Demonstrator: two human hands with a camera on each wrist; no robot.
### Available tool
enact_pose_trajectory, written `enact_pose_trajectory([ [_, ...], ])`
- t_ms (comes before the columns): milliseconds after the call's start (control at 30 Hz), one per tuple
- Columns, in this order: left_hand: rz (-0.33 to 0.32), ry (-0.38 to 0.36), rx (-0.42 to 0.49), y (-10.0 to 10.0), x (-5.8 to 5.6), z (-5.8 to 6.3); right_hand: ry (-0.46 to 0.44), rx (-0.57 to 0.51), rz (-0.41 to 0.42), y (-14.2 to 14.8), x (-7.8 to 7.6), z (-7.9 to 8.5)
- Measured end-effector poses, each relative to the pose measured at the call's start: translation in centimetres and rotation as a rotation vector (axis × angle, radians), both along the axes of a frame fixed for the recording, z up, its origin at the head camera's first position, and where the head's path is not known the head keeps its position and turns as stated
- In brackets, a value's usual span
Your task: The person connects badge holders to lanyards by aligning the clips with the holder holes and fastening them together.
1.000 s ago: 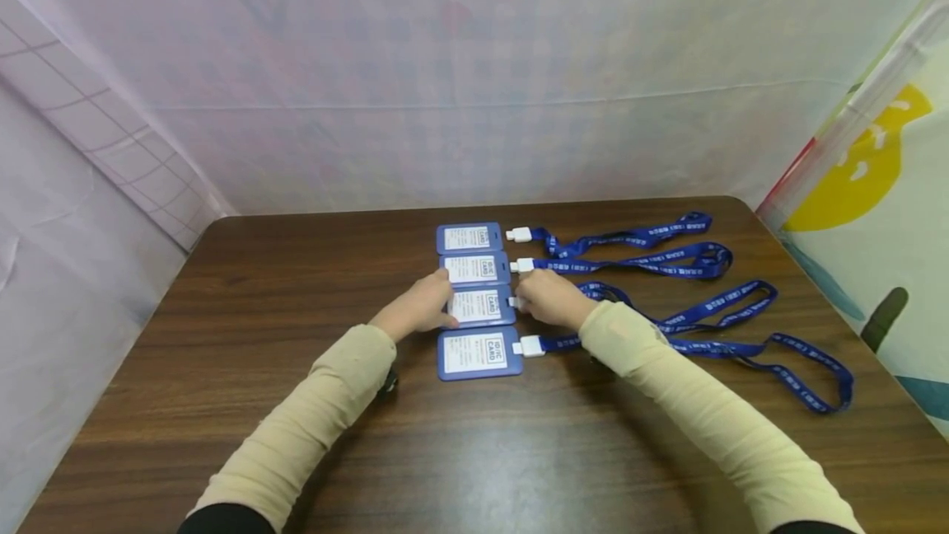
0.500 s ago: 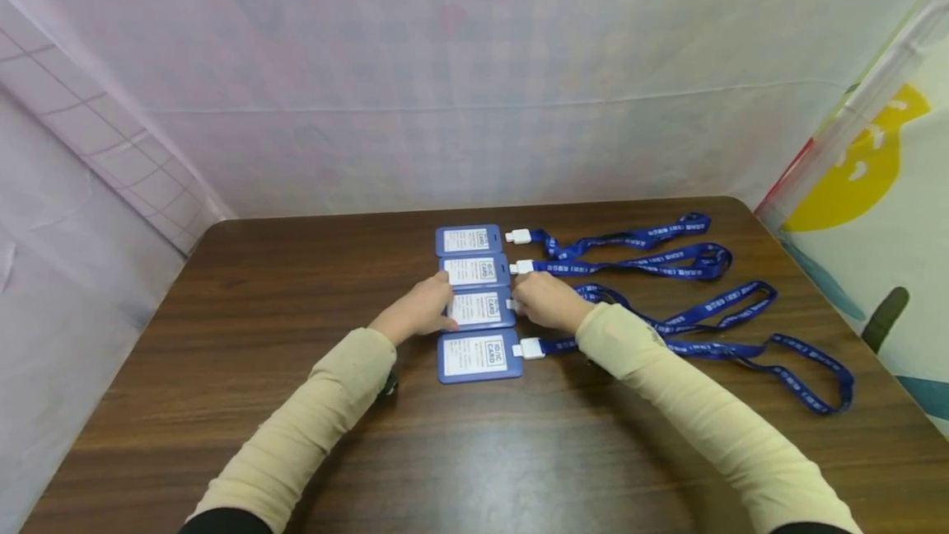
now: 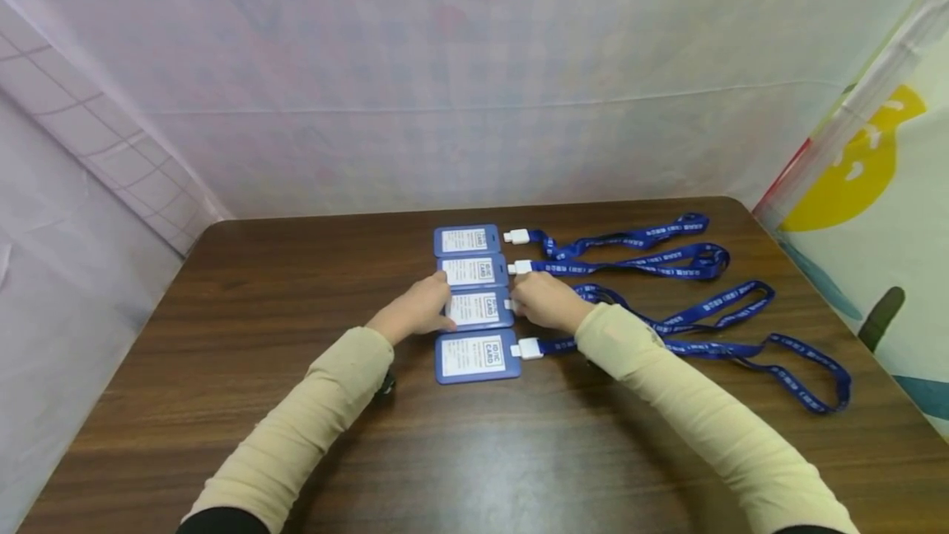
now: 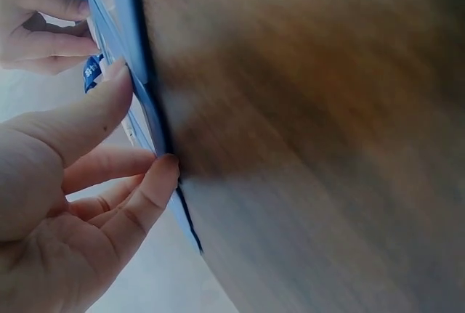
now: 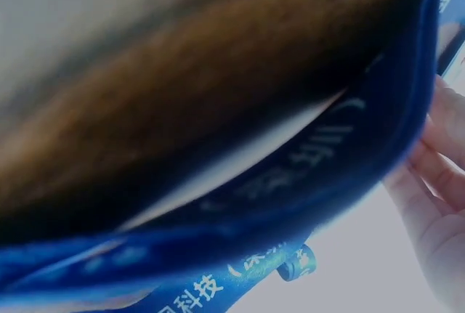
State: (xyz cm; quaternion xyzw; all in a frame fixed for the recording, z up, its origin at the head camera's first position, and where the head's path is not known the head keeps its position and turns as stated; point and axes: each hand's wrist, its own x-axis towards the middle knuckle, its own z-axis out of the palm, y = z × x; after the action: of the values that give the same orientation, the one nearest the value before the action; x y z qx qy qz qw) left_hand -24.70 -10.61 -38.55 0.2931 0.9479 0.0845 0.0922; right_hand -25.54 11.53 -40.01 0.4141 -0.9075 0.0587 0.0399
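Note:
Blue ID card holders lie in a column on the brown table, each lined up with a blue lanyard to its right. My left hand (image 3: 418, 306) holds the left end of the third card holder (image 3: 478, 308) from the back; its thumb and fingers rest at the edges in the left wrist view. My right hand (image 3: 547, 300) pinches the white clip (image 3: 511, 304) at that holder's right end, partly hidden by the fingers. Its lanyard (image 3: 704, 311) runs right under the wrist. In the right wrist view the lanyard strap (image 5: 290, 182) crosses close to the lens beside the fingers.
Nearest me lies another card holder (image 3: 478, 357) with its white clip (image 3: 527, 348) at its slot end. Two more holders, the back one (image 3: 467, 240) and the second (image 3: 472, 270), lie behind. Their lanyards stretch right. A white cloth (image 3: 460, 105) hangs behind the table (image 3: 296, 287).
Both hands stay at the third holder and its clip with hardly any visible movement. The whole view shifts very slightly.

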Motion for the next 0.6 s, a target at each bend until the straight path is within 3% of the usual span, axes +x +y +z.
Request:
enact_pose_trajectory([
  [233, -0.022, -0.013, 0.015, -0.42, -0.28, 0.03, -0.026, -0.014, 0.010, 0.21, -0.02, 0.29],
  [600, 0.016, -0.053, 0.038, -0.56, -0.18, 0.32, -0.060, -0.034, 0.001, 0.52, 0.00, 0.18],
])
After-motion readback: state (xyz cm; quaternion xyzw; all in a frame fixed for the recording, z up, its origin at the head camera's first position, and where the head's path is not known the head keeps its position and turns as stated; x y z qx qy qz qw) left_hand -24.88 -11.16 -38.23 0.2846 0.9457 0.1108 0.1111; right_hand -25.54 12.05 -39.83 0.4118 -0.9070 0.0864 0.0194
